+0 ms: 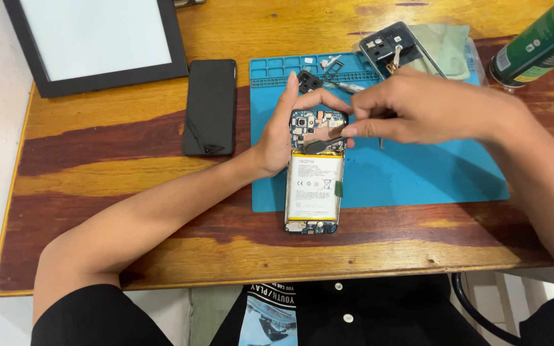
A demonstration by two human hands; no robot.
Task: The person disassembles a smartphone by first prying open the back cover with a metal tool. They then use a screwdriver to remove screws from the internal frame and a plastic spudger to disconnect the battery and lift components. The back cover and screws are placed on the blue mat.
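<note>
An opened phone lies lengthwise on the front edge of a blue work mat, its white battery and circuit board exposed. My left hand grips the phone's top left side, with the index finger curled over the upper edge. My right hand hovers over the board and pinches a thin black tool, whose tip rests on the board just above the battery.
A black phone back cover lies left of the mat. A removed rear frame and a green cloth sit at the mat's far end, with small parts and a screwdriver. A green can lies far right; a black-framed white panel stands far left.
</note>
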